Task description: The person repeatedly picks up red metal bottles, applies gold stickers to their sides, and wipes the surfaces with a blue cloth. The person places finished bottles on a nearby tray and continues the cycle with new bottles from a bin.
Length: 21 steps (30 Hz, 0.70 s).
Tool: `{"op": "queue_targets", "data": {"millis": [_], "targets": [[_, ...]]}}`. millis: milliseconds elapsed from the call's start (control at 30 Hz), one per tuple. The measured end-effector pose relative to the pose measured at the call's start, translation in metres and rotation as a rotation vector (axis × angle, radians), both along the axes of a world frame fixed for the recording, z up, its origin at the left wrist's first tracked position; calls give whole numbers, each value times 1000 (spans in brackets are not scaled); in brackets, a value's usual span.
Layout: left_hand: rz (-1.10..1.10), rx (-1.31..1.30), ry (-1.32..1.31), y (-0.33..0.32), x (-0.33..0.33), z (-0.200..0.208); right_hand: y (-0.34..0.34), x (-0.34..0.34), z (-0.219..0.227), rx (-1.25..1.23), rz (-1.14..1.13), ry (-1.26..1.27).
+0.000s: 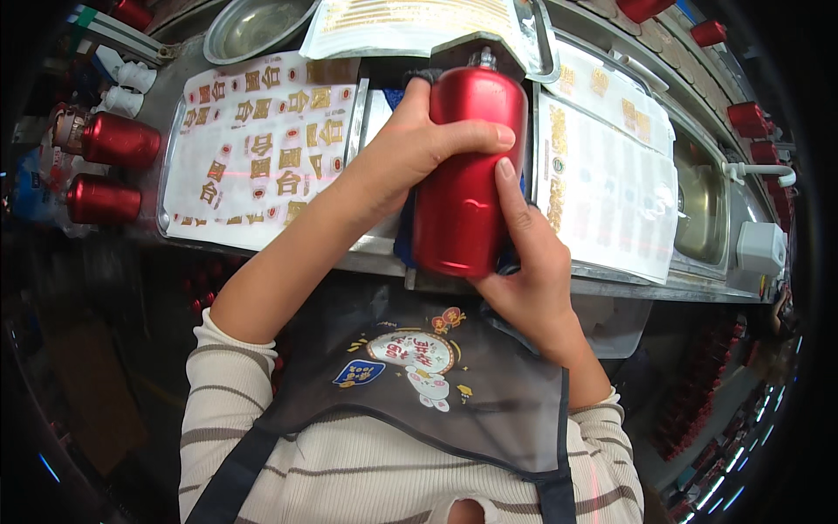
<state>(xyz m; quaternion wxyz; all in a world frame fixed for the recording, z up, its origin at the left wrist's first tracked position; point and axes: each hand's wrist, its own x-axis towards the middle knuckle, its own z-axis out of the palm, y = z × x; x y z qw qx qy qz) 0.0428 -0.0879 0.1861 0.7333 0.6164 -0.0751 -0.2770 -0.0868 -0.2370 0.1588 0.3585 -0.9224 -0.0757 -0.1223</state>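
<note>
A shiny red metal bottle [467, 196] stands out in front of me, its narrow neck pointing away. My left hand [428, 131] is closed around its upper part, with the thumb laid across the front. Lower down on the right side, my right hand [534, 253] grips the bottle, thumb pointing up along it. Most fingers of both hands are hidden behind the bottle. A blue cloth [404, 231] shows partly behind it. To the left lies a white sheet with gold and red decals [262, 148]; another decal sheet [602, 188] lies to the right.
Two red bottles [105, 199] lie at the left. A metal bowl [257, 31] and a tray with a gold-patterned sheet [410, 26] sit at the back. At right are a sink [703, 192], a white faucet [759, 172] and a white container [761, 247]. Many red bottles [698, 384] stand low at right.
</note>
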Motion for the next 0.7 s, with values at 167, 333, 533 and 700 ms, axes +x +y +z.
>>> {"op": "queue_targets", "data": {"millis": [167, 333, 533, 700], "targets": [[-62, -9, -45, -3, 16, -19, 1, 11, -18, 254, -113, -11], [190, 212, -390, 4, -9, -35, -2, 2, -23, 215, -109, 126], [25, -110, -231, 26, -6, -25, 15, 3, 3, 203, -39, 101], [74, 159, -252, 37, 2, -20, 3, 4, 12, 226, -26, 255]]}}
